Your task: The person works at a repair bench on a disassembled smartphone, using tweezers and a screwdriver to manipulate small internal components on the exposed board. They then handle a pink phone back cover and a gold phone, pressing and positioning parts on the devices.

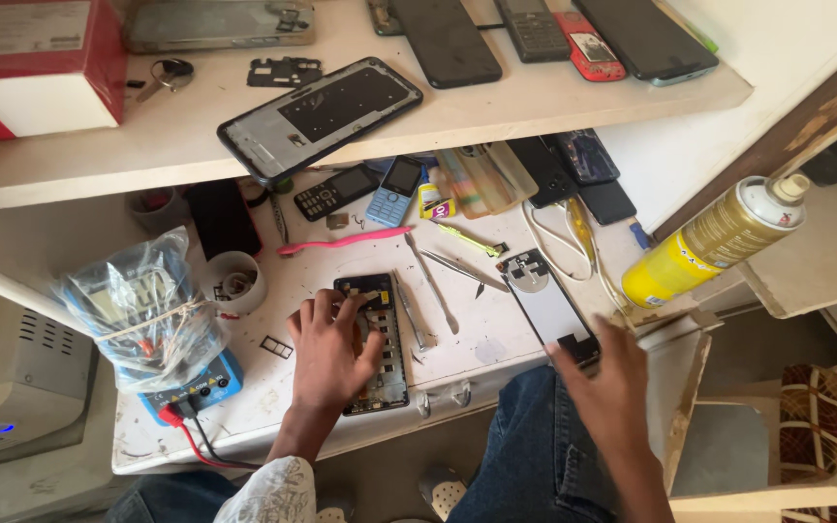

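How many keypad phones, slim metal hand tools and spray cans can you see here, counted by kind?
Keypad phones with buttons, two black, one red, one blue: 4
Slim silver metal tools on the white worktop: 3
Yellow spray can: 1
Total: 8

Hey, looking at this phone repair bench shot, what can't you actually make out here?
All in the head view:
- Opened phone: its middle is covered by the left hand.
- Right hand: motion-blurred; whether its fingers touch the phone back panel is unclear.
- Clear plastic bag: crinkles and glare hide the contents.
- Red box: cut off by the top-left edges.
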A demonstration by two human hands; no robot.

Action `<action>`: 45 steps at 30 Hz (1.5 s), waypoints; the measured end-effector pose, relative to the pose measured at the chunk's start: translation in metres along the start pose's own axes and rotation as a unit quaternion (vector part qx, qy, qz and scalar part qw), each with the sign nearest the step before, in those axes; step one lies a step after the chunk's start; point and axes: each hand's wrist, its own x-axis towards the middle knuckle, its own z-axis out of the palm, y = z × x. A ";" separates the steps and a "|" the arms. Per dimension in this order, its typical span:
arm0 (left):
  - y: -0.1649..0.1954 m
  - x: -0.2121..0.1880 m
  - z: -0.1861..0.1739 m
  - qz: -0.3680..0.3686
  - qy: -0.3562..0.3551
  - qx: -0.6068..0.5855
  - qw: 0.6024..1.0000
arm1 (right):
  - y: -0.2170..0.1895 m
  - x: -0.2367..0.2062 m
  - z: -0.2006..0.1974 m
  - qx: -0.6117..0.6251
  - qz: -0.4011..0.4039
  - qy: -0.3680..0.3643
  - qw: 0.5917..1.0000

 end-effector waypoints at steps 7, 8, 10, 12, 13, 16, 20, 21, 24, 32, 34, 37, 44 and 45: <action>0.001 0.001 0.001 0.002 0.002 0.003 1.000 | -0.017 0.009 -0.005 -0.024 0.078 -0.114 0.990; 0.001 0.001 0.001 0.002 0.001 0.004 1.000 | -0.016 0.009 -0.005 -0.025 0.083 -0.120 0.989; 0.001 0.001 0.001 -0.001 -0.002 0.005 1.000 | -0.012 0.008 -0.004 -0.022 0.068 -0.104 0.992; 0.001 0.000 0.000 -0.007 -0.007 0.009 1.000 | -0.008 0.007 -0.002 -0.014 0.060 -0.098 0.993; 0.001 0.000 0.000 -0.008 -0.008 0.008 1.000 | -0.006 0.007 -0.001 -0.008 0.060 -0.100 0.993; 0.002 0.001 0.000 -0.007 -0.007 0.006 1.000 | -0.001 0.008 0.002 0.007 0.044 -0.096 0.994; 0.002 0.001 0.000 0.002 0.000 0.007 1.000 | 0.003 0.008 0.002 0.022 0.019 -0.084 0.996; 0.002 0.001 0.001 0.003 0.002 0.007 1.000 | 0.002 0.009 0.002 0.022 0.018 -0.080 0.996; 0.002 0.000 0.000 0.000 -0.003 0.011 1.000 | -0.001 0.008 0.002 0.026 0.009 -0.062 0.998; 0.002 0.001 0.002 0.001 -0.002 0.015 1.000 | -0.010 0.007 0.001 0.055 0.015 -0.055 0.997; 0.001 0.001 0.002 0.000 -0.004 0.018 1.000 | -0.012 0.007 0.000 0.060 0.033 -0.068 0.995; 0.001 0.001 0.001 -0.002 -0.006 0.017 1.000 | -0.015 0.007 -0.001 0.067 0.040 -0.074 0.994; 0.002 0.002 0.001 0.000 -0.005 0.016 1.000 | -0.020 0.008 -0.001 0.063 0.009 -0.046 0.997; 0.002 0.002 0.001 -0.001 -0.004 0.016 1.000 | -0.020 0.008 -0.001 0.065 0.004 -0.039 0.997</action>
